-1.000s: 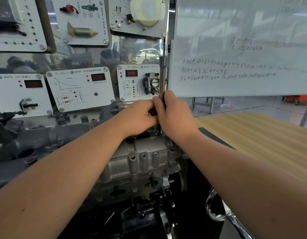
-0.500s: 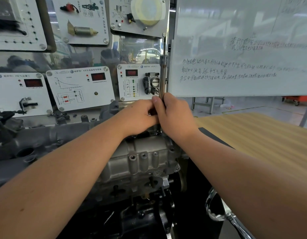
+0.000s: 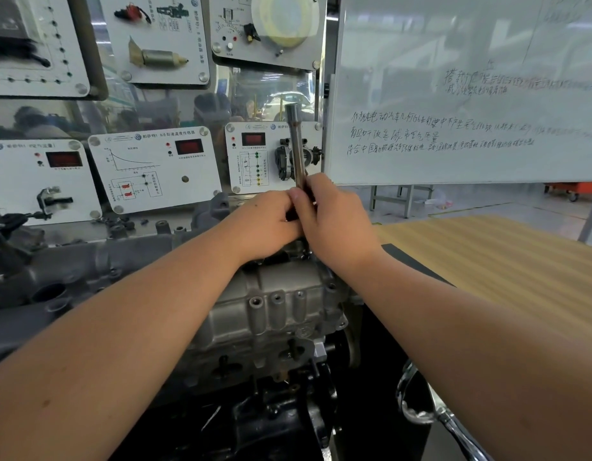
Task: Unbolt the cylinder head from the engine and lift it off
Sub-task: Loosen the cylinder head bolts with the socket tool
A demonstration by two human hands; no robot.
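Above the cylinder head [image 3: 264, 314], the left hand [image 3: 271, 224] and right hand [image 3: 334, 221] both clamp their grip round the upright socket extension bar [image 3: 296, 151].

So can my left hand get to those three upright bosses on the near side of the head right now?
Probably yes. The left hand grips the socket wrench with the right hand, so it must let go first; the bosses sit uncovered just below the forearm.

Single head-worn wide-angle view, taken close from behind both forearms, facing forward and slightly down over the engine [image 3: 271, 314] toward the sensor panels [image 3: 155, 168] and whiteboard [image 3: 471, 94], with left hand [image 3: 268, 224] and right hand [image 3: 338, 221] near centre frame.
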